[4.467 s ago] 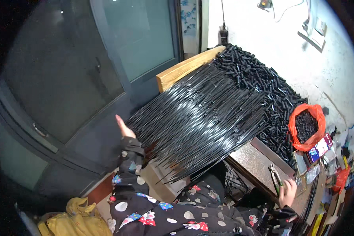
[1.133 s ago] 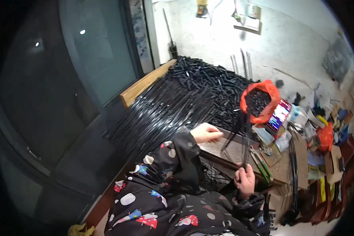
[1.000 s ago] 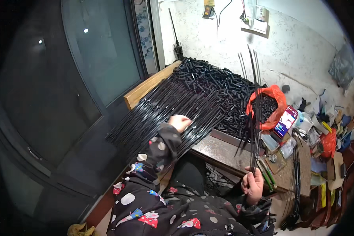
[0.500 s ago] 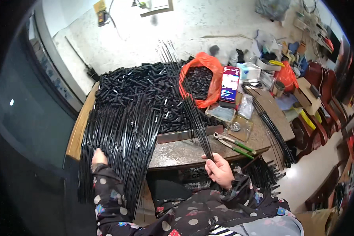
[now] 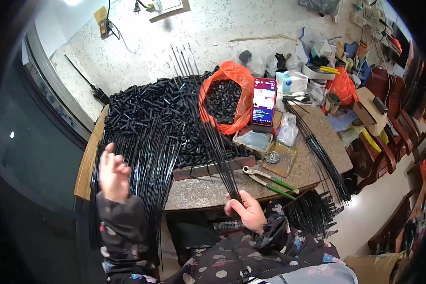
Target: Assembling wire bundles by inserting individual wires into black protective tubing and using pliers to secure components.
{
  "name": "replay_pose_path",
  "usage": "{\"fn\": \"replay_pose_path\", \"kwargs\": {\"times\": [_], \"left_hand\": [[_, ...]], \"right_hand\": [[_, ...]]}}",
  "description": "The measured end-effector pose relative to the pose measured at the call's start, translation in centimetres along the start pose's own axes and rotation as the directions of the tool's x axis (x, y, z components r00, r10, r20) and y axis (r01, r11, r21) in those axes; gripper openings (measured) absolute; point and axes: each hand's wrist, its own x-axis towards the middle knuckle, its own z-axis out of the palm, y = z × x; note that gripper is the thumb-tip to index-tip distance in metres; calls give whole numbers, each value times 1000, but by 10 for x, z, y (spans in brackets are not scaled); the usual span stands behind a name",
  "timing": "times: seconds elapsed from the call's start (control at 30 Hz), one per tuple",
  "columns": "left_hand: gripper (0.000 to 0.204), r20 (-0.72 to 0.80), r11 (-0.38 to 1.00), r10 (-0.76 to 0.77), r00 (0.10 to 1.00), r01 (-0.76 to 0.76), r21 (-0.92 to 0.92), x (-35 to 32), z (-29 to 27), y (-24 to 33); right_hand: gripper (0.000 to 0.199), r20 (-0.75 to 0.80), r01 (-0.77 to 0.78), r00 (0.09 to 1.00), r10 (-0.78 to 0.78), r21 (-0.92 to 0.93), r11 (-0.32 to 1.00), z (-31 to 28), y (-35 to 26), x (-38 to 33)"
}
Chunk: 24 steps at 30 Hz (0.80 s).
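Black rods [image 5: 218,151] gripped in my right hand [image 5: 249,213] partly hide the red bag [image 5: 245,102]; left of it hangs my loosely open left hand [image 5: 114,177].

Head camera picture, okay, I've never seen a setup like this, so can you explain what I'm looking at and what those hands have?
There's no machine here: these are a person's own bare hands. A wide fisheye camera worn on the head looks down at them, so straight edges bend near the rim. The right hand grips a bundle of thin black rods. The left hand is raised, fingers loosely apart, near a spread of similar rods; it's slightly blurred but seems to hold nothing. On the table are a heap of short black tubes, a red-orange bag of small black pieces, a lit phone and green-handled pincers.
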Motion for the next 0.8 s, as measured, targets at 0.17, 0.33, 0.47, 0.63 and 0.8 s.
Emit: {"fn": "replay_pose_path", "kwargs": {"times": [0.17,0.33,0.47,0.63,0.8], "left_hand": [[29,536,795,-451,714,594,-123,-34,48,-80],[28,522,846,-349,778,502,-183,-49,102,-66],[18,573,960,-264,776,267,81,-53,106,-49],[13,794,970,-176,582,-33,240,-84,90,-73],[25,936,672,202,288,-736,82,-116,49,-136]], "right_hand": [[21,153,223,970,-191,-226,948,4,-3,14],[24,359,-185,893,271,-255,949,-10,22,1],[30,388,-3,915,112,-271,962,-28,28,-13],[38,305,-202,938,162,106,974,-30,-2,16],[52,482,-668,740,469,451,592,-13,-19,53]]}}
